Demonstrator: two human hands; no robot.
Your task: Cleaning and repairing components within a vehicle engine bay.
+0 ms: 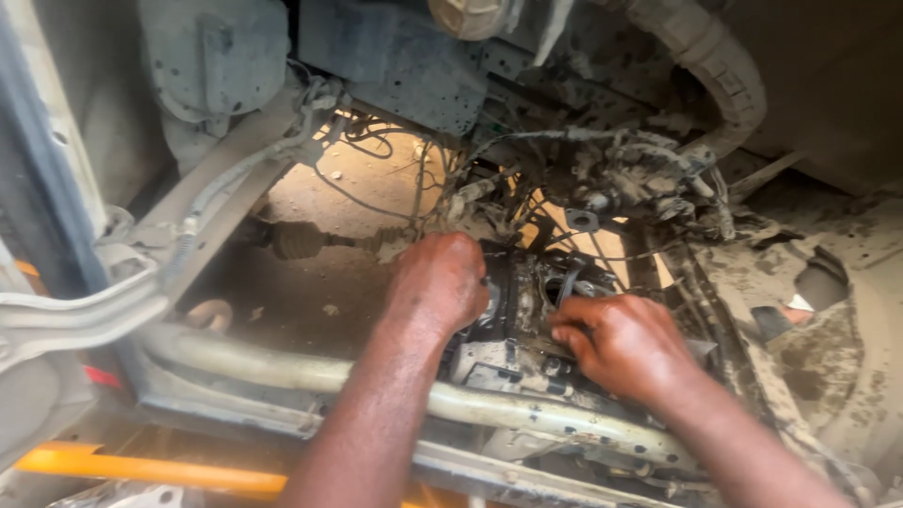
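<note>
Here, left hand (440, 282) curled over dark engine part (513, 325), right hand (625, 343) fingers bent, pressing it

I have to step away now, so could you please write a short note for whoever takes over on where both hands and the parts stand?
Left hand: reaching down over the pale crossbar, resting on the dark metal assembly; its fingers are hidden, so the grip cannot be judged.
Right hand: fingertips curled on the same assembly's right side, near a black bracket.
Around them: axle shaft with rubber boot to the left, loose wiring above, ground visible below.
Done: engine bay opened up, assembly exposed.
Left: assembly sits in place, both hands on it.
</note>
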